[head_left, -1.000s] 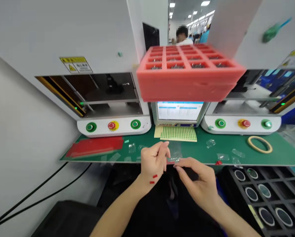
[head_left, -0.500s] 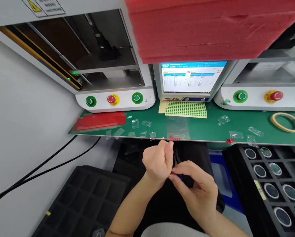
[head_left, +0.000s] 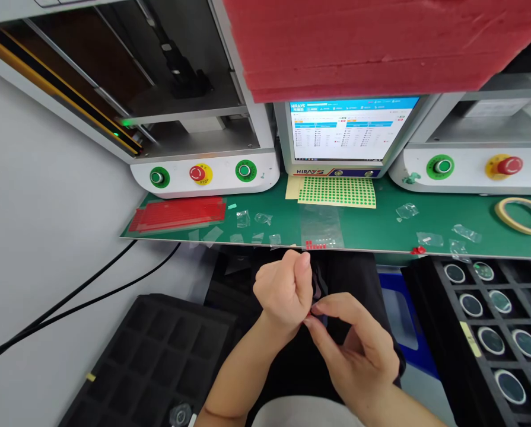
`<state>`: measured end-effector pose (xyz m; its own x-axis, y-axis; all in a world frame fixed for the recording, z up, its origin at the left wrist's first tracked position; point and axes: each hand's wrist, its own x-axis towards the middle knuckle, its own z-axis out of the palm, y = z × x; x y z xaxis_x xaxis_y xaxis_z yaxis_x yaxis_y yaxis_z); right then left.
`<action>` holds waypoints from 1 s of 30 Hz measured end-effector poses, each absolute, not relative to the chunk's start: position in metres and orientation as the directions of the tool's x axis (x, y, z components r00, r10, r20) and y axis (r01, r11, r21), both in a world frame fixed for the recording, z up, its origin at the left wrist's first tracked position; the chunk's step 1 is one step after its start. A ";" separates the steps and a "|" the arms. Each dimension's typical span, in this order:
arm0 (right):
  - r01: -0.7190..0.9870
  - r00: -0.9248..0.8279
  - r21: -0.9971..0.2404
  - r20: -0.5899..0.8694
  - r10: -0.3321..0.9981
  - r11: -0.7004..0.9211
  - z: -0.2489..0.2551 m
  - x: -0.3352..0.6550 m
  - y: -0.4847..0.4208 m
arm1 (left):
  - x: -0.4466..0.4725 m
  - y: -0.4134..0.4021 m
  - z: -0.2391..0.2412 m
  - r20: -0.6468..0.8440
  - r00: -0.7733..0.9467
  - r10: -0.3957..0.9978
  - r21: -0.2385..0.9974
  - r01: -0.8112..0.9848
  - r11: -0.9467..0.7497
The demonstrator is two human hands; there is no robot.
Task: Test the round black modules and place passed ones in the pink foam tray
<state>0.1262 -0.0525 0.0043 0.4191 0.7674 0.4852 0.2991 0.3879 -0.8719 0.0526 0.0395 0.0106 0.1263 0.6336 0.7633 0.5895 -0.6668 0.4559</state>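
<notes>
My left hand (head_left: 285, 287) is closed in a fist in front of the bench edge, its back towards me and the thumb on top. Whatever it holds is hidden behind the fingers. My right hand (head_left: 358, 350) is beside it, thumb and forefinger brought together at the lower side of the left fist. A tiny red bit shows at those fingertips, too small to name. Beyond the fists, on the bench edge, lies a clear plastic sheet (head_left: 321, 222) with small red pieces (head_left: 315, 245) along its front.
On the green bench (head_left: 274, 198) lie red strips (head_left: 180, 213), a green-dot sticker sheet (head_left: 336, 191), film scraps and a tape roll (head_left: 524, 216). A monitor (head_left: 345, 133) stands between two machines. Black trays flank me; the right tray (head_left: 461, 362) holds round lens-like parts, the left tray (head_left: 158, 338) one.
The view has shifted slightly. My right thumb and forefinger stand a little farther apart, and a red bit shows more clearly between the hands. The left fist keeps its pose.
</notes>
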 end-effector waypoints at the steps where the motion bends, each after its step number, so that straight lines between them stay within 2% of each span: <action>1: 0.318 0.423 -0.867 0.492 0.761 0.383 0.005 0.126 -0.052 | 0.053 0.040 0.010 0.760 0.124 0.638 0.456 0.597 -0.660; 6: 0.428 0.373 -0.805 0.571 0.731 0.410 0.009 0.129 -0.050 | 0.052 0.038 0.011 0.752 0.134 0.646 0.449 0.613 -0.650; 10: 0.389 0.366 -0.828 0.542 0.757 0.404 0.013 0.131 -0.048 | 0.052 0.038 0.011 0.764 0.148 0.628 0.437 0.597 -0.673; 12: 0.373 0.288 -0.821 0.545 0.787 0.432 0.017 0.137 -0.051 | 0.053 0.045 0.010 0.767 0.129 0.628 0.432 0.619 -0.656; 14: 0.357 0.129 -0.776 0.592 0.796 0.519 0.019 0.149 -0.057 | 0.053 0.055 0.005 0.676 0.165 0.718 0.472 0.650 -0.595; 17: 0.400 -0.022 -0.714 0.620 0.784 0.575 0.004 0.181 -0.068 | 0.036 0.072 -0.014 0.384 0.260 0.886 0.518 0.733 -0.440; 18: 0.451 -0.016 -0.719 0.586 0.810 0.529 -0.009 0.194 -0.070 | 0.024 0.075 -0.024 0.296 0.260 0.919 0.508 0.772 -0.382; 20: 0.535 0.106 -0.756 0.503 0.858 0.377 -0.045 0.218 -0.070 | -0.010 0.075 -0.044 0.166 0.196 0.966 0.455 0.854 -0.251; 22: 0.516 0.211 -0.844 0.291 0.933 0.146 -0.087 0.236 -0.068 | -0.056 0.065 -0.064 0.028 0.070 0.997 0.373 0.925 -0.075; 24: 0.417 0.267 -0.907 0.068 0.961 -0.052 -0.122 0.247 -0.066 | -0.112 0.048 -0.082 -0.101 -0.112 0.989 0.267 0.954 0.136; 27: 0.304 0.326 -0.924 -0.130 0.936 -0.234 -0.149 0.254 -0.064 | -0.207 0.011 -0.096 -0.243 -0.429 0.870 0.087 0.884 0.460; 30: 0.222 0.357 -0.914 -0.247 0.901 -0.338 -0.149 0.253 -0.059 | -0.294 -0.040 -0.097 -0.300 -0.696 0.652 -0.081 0.700 0.710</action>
<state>0.2530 -0.0593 -0.1486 0.3570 0.9009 -0.2467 0.2222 -0.3385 -0.9144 -0.2935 -0.0397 -0.0966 -0.6961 0.6524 -0.2998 0.6999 0.7096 -0.0808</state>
